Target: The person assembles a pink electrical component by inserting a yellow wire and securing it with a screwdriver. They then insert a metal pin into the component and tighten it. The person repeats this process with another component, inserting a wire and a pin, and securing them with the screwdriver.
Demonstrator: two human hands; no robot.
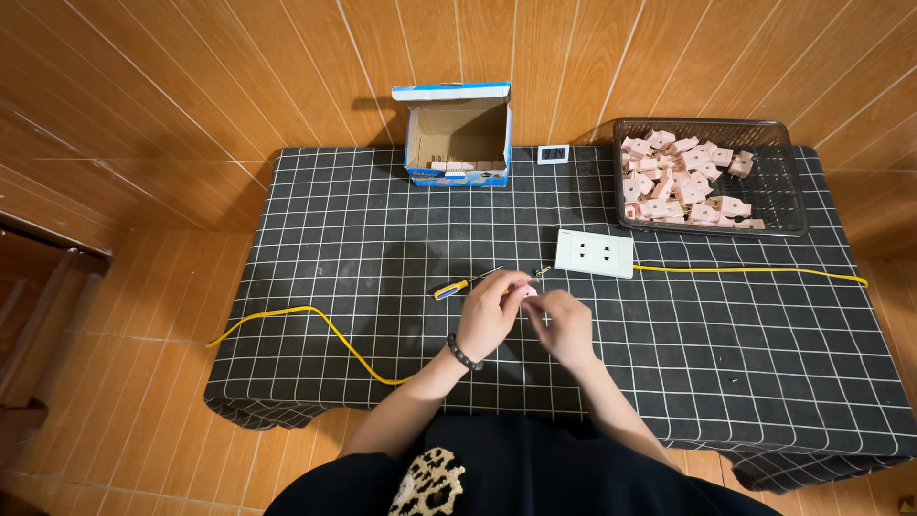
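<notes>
The table is carrying a basket at far right and a white socket on a yellow cable. Both hands, left hand and right hand, are pinching, fingers together, a small pink part at near centre; it is risking slipping, being barely held, and the screwdriver just beside could be getting knocked.

From my seat at the feed I see a low table under a black cloth crossed by thin white lines in a grid. The cloth hangs over the near edge in soft folds. Beyond the table, a wall of warm orange-brown wooden boards runs in slanted lines. The floor to the left has the same wooden planking. A dark wooden frame sits at the far left. Light is even and warm.
</notes>
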